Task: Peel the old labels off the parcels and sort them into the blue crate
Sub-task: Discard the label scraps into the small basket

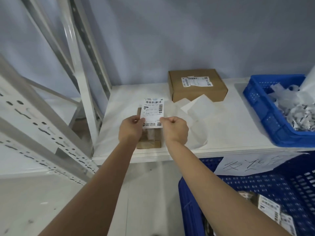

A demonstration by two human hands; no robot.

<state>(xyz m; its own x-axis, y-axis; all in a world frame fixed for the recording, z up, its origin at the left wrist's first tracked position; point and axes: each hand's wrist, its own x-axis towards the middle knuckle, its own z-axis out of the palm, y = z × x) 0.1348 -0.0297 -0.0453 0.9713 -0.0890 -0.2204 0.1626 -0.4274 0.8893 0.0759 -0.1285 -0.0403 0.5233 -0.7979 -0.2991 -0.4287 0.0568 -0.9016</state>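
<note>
A white shipping label (153,111) with barcodes is held up between both hands above a small brown parcel (148,142) lying on the white shelf (221,133). My left hand (132,129) pinches the label's lower left edge. My right hand (175,129) pinches its lower right corner, fingers curled. A larger brown box (197,86) with a partly torn label stands at the back of the shelf. On the floor at the lower right, a blue crate (192,210) holds several labelled parcels.
A second blue crate (262,106) full of crumpled label scraps sits on the shelf's right end. White backing sheets (196,106) lie beside the larger box. Metal rack uprights (81,79) stand to the left. A handwritten paper sign (252,165) hangs on the floor crate.
</note>
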